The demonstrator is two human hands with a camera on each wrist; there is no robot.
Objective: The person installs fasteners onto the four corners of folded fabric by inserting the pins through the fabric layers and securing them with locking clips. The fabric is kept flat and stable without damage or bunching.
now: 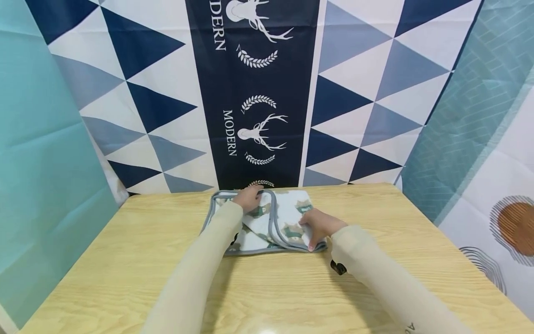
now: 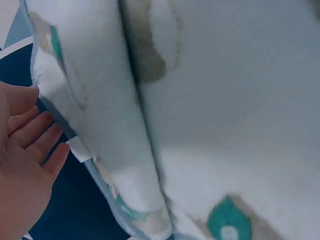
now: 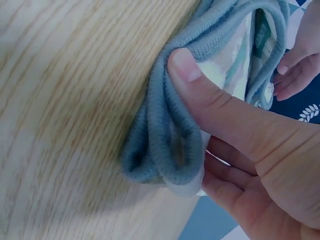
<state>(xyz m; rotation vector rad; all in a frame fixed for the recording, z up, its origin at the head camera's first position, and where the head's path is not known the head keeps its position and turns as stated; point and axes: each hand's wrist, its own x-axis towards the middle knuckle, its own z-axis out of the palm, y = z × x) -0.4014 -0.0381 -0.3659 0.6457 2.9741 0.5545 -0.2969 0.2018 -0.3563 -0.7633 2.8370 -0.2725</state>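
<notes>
A white blanket [image 1: 292,204] with grey-blue edging and a beige and green print lies folded at the far side of the table. My left hand [image 1: 249,198] is at its far edge. In the left wrist view, that hand's fingers [image 2: 35,135] lie loosely extended beside the edging, and the thumb tip meets the fabric. My right hand [image 1: 319,225] grips the near right corner. Up close, the right thumb [image 3: 187,70] presses on the layered edging [image 3: 175,120], while the other fingers are partly hidden behind the fabric.
The blanket rests on a light wood-grain table [image 1: 125,273]. Behind the table hangs a patterned cloth [image 1: 258,93] with triangles and deer heads. Pale teal fabric [image 1: 54,162] covers the left side, and another patterned cloth [image 1: 479,185] covers the right.
</notes>
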